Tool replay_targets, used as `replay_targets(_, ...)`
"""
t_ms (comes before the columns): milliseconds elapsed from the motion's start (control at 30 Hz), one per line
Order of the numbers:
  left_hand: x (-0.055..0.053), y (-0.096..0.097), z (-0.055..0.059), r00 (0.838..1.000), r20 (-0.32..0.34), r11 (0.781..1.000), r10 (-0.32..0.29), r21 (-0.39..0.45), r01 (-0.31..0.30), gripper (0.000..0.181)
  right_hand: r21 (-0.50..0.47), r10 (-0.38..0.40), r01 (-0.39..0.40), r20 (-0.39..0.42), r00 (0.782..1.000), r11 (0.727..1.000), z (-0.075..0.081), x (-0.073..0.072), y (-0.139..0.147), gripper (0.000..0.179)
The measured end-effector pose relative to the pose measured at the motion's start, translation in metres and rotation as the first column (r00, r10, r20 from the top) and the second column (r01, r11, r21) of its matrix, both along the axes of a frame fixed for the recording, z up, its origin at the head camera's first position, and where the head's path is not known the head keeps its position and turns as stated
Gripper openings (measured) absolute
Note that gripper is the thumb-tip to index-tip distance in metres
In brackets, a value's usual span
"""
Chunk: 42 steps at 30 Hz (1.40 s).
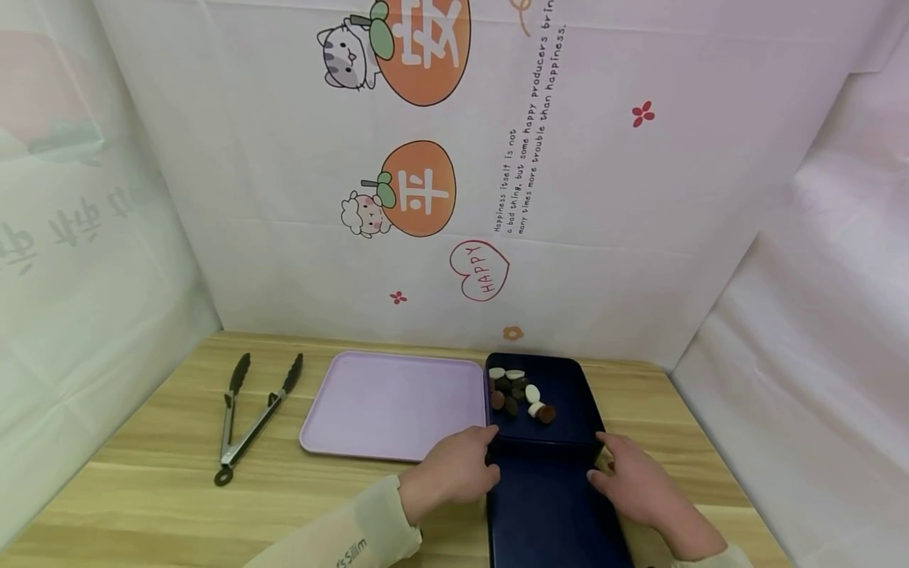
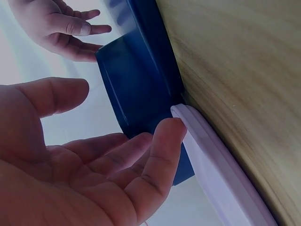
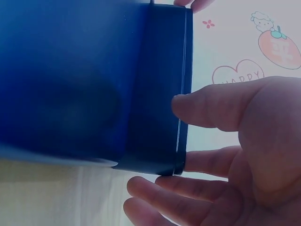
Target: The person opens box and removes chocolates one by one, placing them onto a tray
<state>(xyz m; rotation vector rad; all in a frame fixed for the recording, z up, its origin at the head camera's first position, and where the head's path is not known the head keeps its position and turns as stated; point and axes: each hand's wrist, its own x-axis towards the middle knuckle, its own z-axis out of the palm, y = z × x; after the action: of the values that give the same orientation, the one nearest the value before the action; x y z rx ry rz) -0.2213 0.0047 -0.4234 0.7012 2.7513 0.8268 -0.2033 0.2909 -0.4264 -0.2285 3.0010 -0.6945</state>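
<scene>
A navy box (image 1: 578, 406) stands at the back right, with several small white, dark and brown pieces (image 1: 521, 388) in it. At its near left corner is my left hand (image 1: 460, 467), fingers loosely bent and thumb apart; in the left wrist view the fingertips lie close to the box and to the corner of the lilac tray (image 2: 211, 160). My right hand (image 1: 635, 477) touches the near right corner of the box. In the right wrist view its thumb rests against the box's near wall (image 3: 157, 89), and its other fingers extend along the side.
A second navy tray (image 1: 554, 513) lies directly in front of the box, running toward me. The lilac tray (image 1: 398, 406) sits left of the box. Farther left, metal tongs (image 1: 248, 422) with black tips lie spread on the wooden table (image 1: 142, 473). Printed cloth (image 1: 582, 300) hangs behind.
</scene>
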Motion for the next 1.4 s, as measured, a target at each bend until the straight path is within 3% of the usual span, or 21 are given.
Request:
replay_targets(433, 0.000, -0.001, 0.001, 1.000, -0.011, 1.000, -0.005, -0.010, 0.005, 0.056, 0.000, -0.003, 0.003, 0.005, 1.000, 1.000, 0.003, -0.004, 0.002, 0.062)
replay_targets(600, -0.001, -0.001, 0.000, 1.000, -0.012, 1.000, -0.005, -0.006, 0.005, 0.056, -0.095, -0.014, 0.020, 0.067, 0.998, 0.995, 0.007, -0.006, 0.004, 0.066)
replay_targets(767, -0.001, -0.002, -0.001, 1.000, -0.007, 1.000, -0.007, -0.001, 0.007, 0.056, -0.239, -0.030, 0.063, 0.141, 0.990, 0.969, 0.008, -0.016, 0.007, 0.078)
replay_targets(1033, 0.000, -0.001, 0.000, 1.000, -0.006, 1.000, -0.018, 0.014, 0.018, 0.055, -0.285, -0.063, 0.100, 0.139, 0.988, 0.953, 0.018, -0.029, 0.005, 0.083)
replay_targets(1400, 0.001, -0.001, -0.001, 1.000, -0.014, 1.000, -0.007, 0.017, 0.007, 0.055, -0.450, -0.108, 0.181, 0.184, 0.977, 0.874, 0.019, -0.039, 0.003, 0.078)
